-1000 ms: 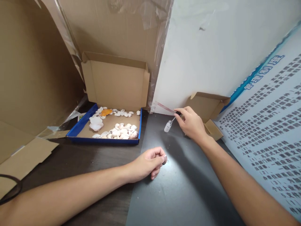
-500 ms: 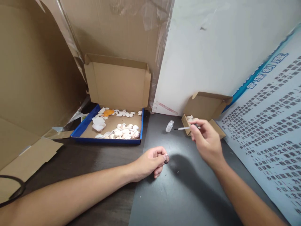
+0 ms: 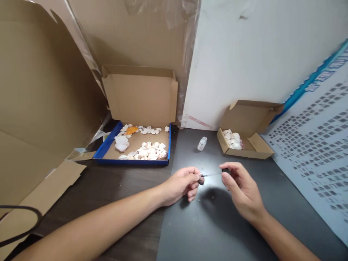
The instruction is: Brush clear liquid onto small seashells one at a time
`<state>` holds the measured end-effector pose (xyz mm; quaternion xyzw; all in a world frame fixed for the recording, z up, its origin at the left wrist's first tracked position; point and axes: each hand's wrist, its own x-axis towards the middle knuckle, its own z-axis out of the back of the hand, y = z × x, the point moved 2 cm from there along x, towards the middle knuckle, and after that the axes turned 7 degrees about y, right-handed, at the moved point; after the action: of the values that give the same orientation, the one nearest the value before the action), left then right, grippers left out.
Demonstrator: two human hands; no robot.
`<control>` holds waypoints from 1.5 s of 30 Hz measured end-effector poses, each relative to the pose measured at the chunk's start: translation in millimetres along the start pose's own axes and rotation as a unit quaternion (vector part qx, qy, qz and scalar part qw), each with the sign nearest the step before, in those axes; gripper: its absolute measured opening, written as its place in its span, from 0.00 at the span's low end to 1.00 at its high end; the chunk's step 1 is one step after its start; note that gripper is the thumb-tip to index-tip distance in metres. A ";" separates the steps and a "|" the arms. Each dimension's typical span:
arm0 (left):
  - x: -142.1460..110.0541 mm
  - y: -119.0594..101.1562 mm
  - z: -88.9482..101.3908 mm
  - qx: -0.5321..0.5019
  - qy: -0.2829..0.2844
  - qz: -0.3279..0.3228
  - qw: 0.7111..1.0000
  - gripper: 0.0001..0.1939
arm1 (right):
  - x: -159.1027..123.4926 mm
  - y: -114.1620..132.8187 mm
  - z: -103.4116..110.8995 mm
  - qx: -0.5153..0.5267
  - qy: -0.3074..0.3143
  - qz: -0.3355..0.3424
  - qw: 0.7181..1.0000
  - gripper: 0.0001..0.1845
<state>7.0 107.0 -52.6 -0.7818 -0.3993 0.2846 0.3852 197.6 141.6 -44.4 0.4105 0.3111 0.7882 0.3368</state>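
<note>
My left hand (image 3: 181, 184) rests on the dark mat and pinches a small brownish shell (image 3: 201, 179) between thumb and fingers. My right hand (image 3: 240, 188) grips the black cap of a thin brush (image 3: 214, 174), whose tip touches the shell. Behind the hands, a small clear bottle (image 3: 202, 143) stands open on the mat. A blue-sided cardboard tray (image 3: 106, 148) at the back left holds many white shells (image 3: 148, 150) and an orange one (image 3: 132, 129). A small cardboard box (image 3: 251, 150) at the back right holds several shells.
Large cardboard sheets (image 3: 43, 94) stand along the left and back, one lying flat at the near left. A white wall (image 3: 258, 50) rises behind the mat and a printed poster (image 3: 318, 145) leans at the right. A black cable (image 3: 19, 232) loops at the near left.
My right hand drew the brush out of the bottle and brought it down and left to the shell in my left hand. The view shifted slightly, revealing the small box's shells.
</note>
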 end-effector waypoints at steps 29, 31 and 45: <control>-8.9 -2.9 4.7 0.030 0.022 0.043 0.998 0.07 | 1.6 10.1 5.9 -0.020 0.008 0.023 1.000 0.04; -10.1 -3.2 4.7 0.029 0.021 0.045 0.998 0.08 | 1.3 10.3 3.9 -0.002 0.021 0.021 1.000 0.05; -11.5 -4.0 0.0 0.026 0.011 0.032 0.999 0.12 | 1.5 11.1 2.4 -0.009 0.049 0.014 0.999 0.04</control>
<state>-0.6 98.9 -47.7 -0.7866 -0.3624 0.2988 0.4008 195.9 136.8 -34.1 0.3728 0.3143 0.8145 0.3143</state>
